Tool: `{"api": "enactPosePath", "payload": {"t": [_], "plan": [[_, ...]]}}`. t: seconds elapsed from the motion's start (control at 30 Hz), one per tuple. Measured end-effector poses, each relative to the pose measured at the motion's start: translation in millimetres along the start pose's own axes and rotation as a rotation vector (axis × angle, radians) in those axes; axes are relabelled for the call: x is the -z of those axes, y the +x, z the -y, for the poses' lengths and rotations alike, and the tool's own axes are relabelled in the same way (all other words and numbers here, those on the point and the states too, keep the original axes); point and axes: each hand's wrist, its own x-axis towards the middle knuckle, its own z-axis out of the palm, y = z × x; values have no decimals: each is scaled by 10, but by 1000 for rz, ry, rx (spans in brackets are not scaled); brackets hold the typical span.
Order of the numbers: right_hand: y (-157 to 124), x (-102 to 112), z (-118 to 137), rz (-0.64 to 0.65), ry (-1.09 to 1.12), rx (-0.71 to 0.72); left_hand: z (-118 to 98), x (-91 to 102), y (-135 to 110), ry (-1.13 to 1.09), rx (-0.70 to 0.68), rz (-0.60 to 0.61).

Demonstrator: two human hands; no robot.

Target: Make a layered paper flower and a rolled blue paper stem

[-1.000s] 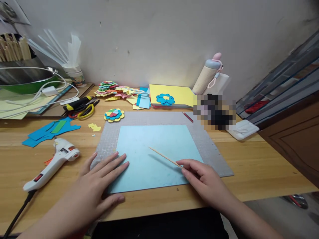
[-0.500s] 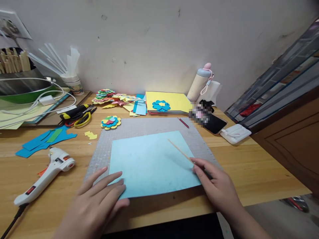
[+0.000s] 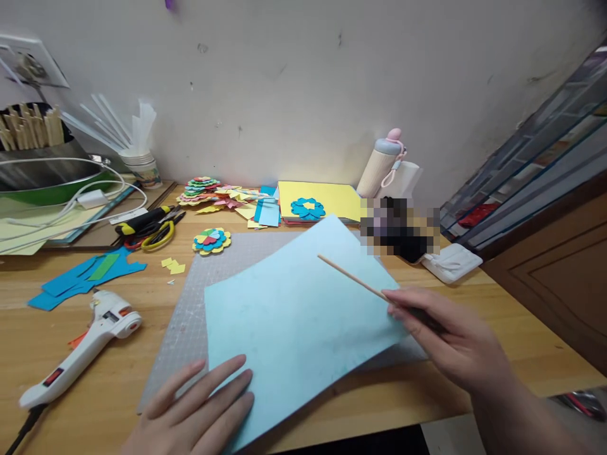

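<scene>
A light blue sheet of paper [image 3: 294, 322] lies at a slant over the grey cutting mat [image 3: 177, 344], its right part bent up a little. My left hand [image 3: 203, 404] rests on the sheet's lower left edge with fingers stretched out. Between the thumb and fingers of my right hand [image 3: 441, 328] is a thin wooden stick [image 3: 351, 276], pointing up and left above the paper. That hand is at the sheet's right corner; whether it also grips the paper I cannot tell. A layered paper flower [image 3: 211, 241] sits at the mat's upper left corner.
A white glue gun [image 3: 85, 347] lies at left, below blue paper scraps [image 3: 71, 281] and yellow-handled scissors [image 3: 159, 235]. Along the wall are cut paper pieces, a yellow paper stack [image 3: 332, 194] bearing a blue flower [image 3: 307, 209], and a bottle [image 3: 377, 165]. A white case [image 3: 453, 262] lies right.
The blue sheet has turned counter-clockwise, its right side rising and its upper corner now covering the red pencil. My right hand has moved right with the stick; my left hand stays on the sheet.
</scene>
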Motion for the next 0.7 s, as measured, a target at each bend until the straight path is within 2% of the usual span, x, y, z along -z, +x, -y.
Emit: {"api": "enactPosePath", "payload": {"t": [0.1,0.17,0.23,0.33,0.43,0.57,0.7], "plan": [[181,-83,-200,16,-80,-2,45,-126,107,-26,33,2],[242,-196,-221,44,-152,26,37,-232,172,-35,49,-13],[225,-335,-87,47,-158,49,-10,-305,246,-32,45,-20],[87,-558,280,264,80,7,-131,-313,374,-38,139,-41],[-75,-740,554,361,222,-54,-246,-253,471,-118,267,-69],[-199,-842,618,423,259,-62,-315,-212,476,-190,345,-145],[-207,-888,580,425,203,25,-281,-245,423,-150,403,-117]]}}
